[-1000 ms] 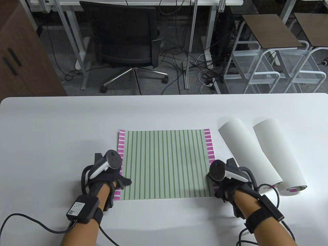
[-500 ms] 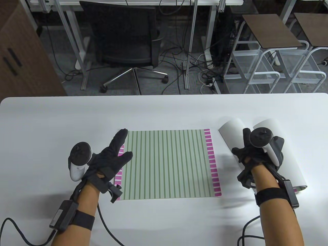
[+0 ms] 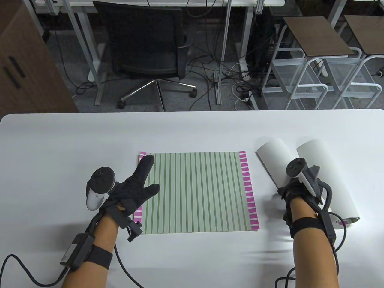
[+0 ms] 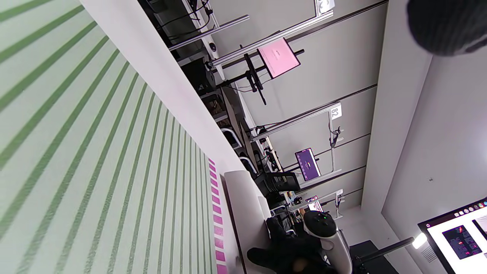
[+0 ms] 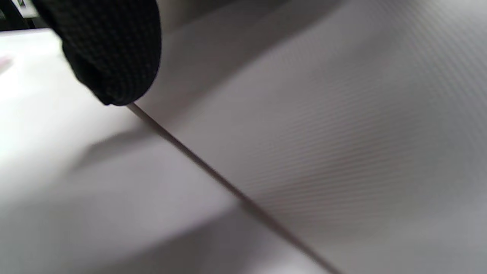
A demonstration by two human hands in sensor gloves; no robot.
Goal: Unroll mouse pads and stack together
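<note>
White table [image 3: 60, 141], black office chair [image 3: 144, 45] beyond it, white metal racks [image 3: 303, 81], floor cables [image 3: 210, 81]

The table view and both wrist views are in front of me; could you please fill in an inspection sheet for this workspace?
Surface: white table.
Job's things: flat green-striped mouse pad with magenta side bands, unrolled; two white rolled mouse pads, near roll and far roll, side by side to its right.
Clutter: nothing seen.
Grippers: left hand lies flat, fingers spread, on the striped pad's left edge; right hand is at the near roll's loose edge, a fingertip on it; grip not discernible.
Cables: black glove leads trail off both wrists.
Surroundings: black office chair, floor wiring, white metal stools.
</note>
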